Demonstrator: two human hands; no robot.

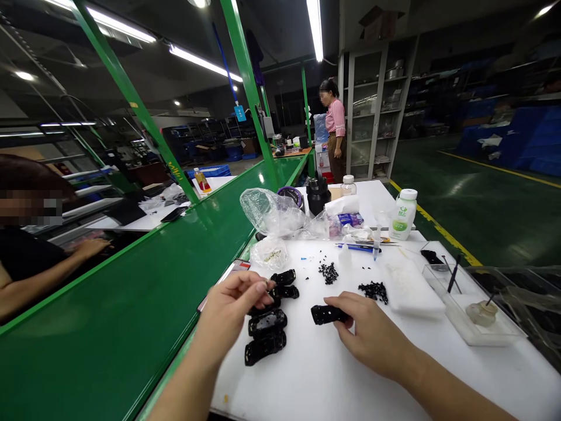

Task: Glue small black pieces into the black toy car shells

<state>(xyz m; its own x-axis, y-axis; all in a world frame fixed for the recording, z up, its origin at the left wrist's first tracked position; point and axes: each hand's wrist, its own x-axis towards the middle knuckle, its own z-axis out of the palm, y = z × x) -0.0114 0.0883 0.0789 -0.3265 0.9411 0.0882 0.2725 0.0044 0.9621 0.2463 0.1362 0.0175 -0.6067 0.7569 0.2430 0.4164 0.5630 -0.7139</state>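
Note:
My right hand (366, 327) is closed on a black toy car base (326, 314), a flat part with small holes, held just over the white tabletop. Thumb and fingertips of my left hand (236, 301) are pinched together; what lies between them is too small to make out. Beside and partly behind that hand, several black toy car parts (267, 321) are lined up in a column. Two piles of tiny black pieces, a nearer one (374, 292) and a farther one (328, 272), lie beyond my right hand.
At the right are a white foam block (412, 289) and a clear tray (482, 327) with a small glass jar. A white bottle (404, 215), plastic bags (272, 216) and a blue pen (357, 248) lie farther back. A green conveyor (109, 345) borders the left; two people are nearby.

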